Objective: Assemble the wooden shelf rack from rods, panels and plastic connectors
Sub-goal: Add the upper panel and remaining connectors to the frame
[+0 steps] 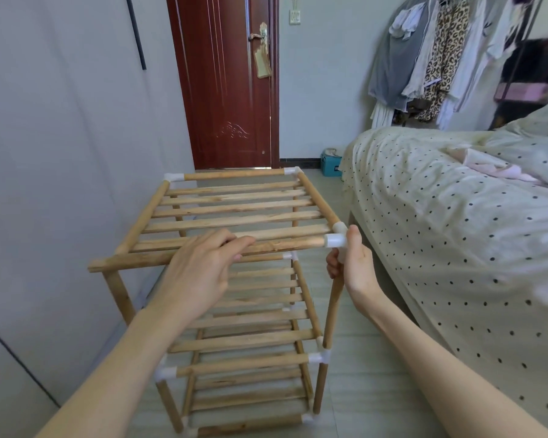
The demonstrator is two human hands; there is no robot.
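Rack [234, 279] stands on the floor between the left wall and the bed [456, 232], 3 slatted tiers visible. Left hand [200, 273] lies over the top front rod [178, 256], fingers loosely bent, touching it, not gripping. The rod's left end hangs free, no connector. Right hand [353, 263] grips the white corner connector [336, 238] at the top right post, thumb up.

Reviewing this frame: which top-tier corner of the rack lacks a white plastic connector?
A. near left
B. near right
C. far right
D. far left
A: the near-left corner shows bare rod ends with no white fitting, while the near-right connector is gripped by the right hand, and both far corners carry white connectors.
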